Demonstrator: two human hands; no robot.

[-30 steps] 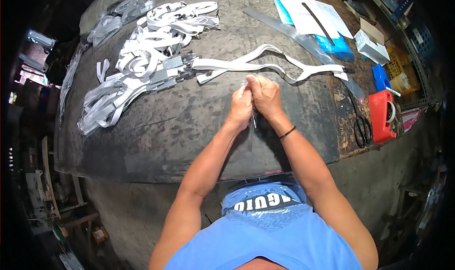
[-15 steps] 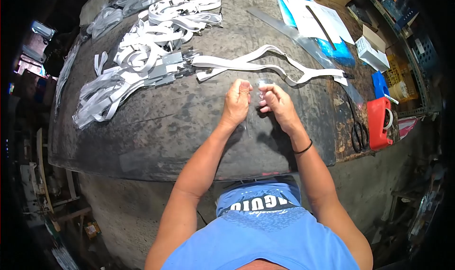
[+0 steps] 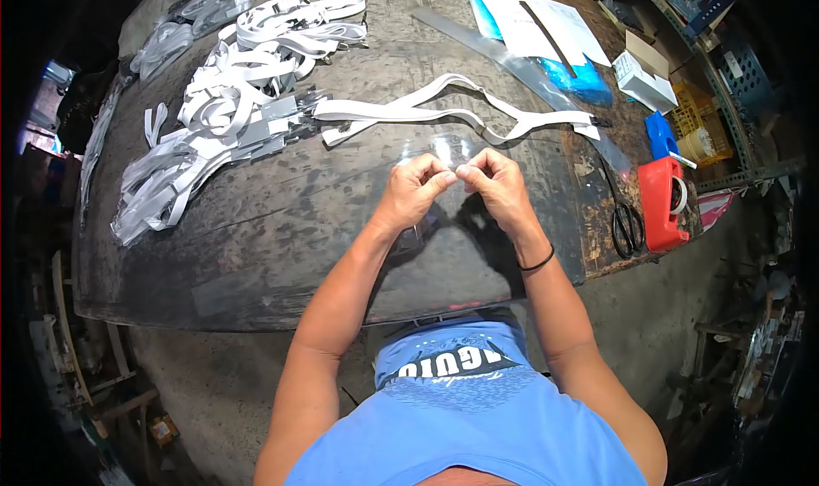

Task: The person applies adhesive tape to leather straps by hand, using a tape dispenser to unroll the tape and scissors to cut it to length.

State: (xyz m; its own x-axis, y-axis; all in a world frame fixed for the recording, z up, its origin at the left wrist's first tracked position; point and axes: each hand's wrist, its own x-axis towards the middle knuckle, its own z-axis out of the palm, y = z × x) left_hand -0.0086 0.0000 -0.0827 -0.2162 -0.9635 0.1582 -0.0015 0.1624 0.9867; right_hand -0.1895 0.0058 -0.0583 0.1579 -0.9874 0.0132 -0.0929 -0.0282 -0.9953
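My left hand (image 3: 411, 196) and my right hand (image 3: 500, 192) meet over the table, thumbs and fingertips pinched almost together. Between them is a thin clear plastic bag (image 3: 442, 151), visible mainly by its glints beyond the fingers and a faint edge below my left hand. Its outline is hard to make out. Just beyond the hands, a white lanyard (image 3: 533, 121) lies stretched across the table, its straps spread into a loop. To the left is a heap of white lanyards (image 3: 223, 102) with dark clips and grey tabs, some in clear plastic.
The dark worn table (image 3: 256, 268) carries black scissors (image 3: 628, 230) and a red tape dispenser (image 3: 661, 204) at right. Farther back are a clear ruler-like strip (image 3: 495, 55), papers (image 3: 546, 29) on blue plastic, and a small white box (image 3: 644, 81). Shelving stands at far right.
Both hands have rolled inward, bringing thumbs and fingertips closer together. More plastic glints show beyond them. The whole view has shifted slightly, so the table items appear farther left.
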